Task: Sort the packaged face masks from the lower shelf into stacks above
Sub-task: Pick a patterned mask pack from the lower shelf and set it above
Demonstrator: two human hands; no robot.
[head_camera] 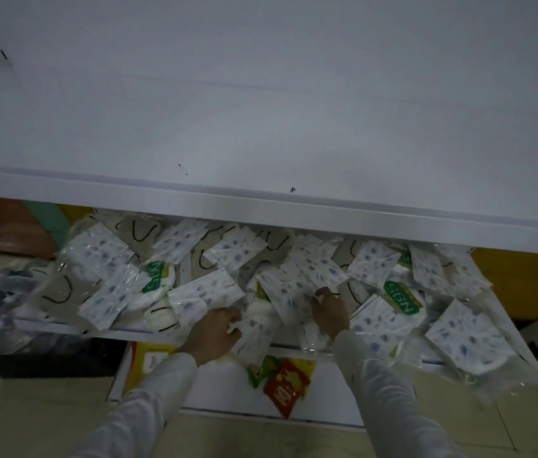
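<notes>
A loose heap of packaged face masks [214, 292], clear bags with blue-spotted white masks, covers the lower shelf [62, 325]. Some packs carry a green label [401, 297]; others show plain masks with black ear loops [62, 292]. My left hand [214, 335] is curled on the edge of a spotted pack at the shelf's front middle. To its right, my right hand [329, 310] reaches into the pile with fingers bent over another spotted pack [297, 285]. The wide white upper shelf [261, 110] above is bare.
Below the mask shelf, a lower white shelf [221, 391] holds yellow, green and red snack packets [286, 385]. A dark bin [46, 355] with bagged items stands at the left. Yellow panelling [525, 279] is at the right, beige floor tiles underneath.
</notes>
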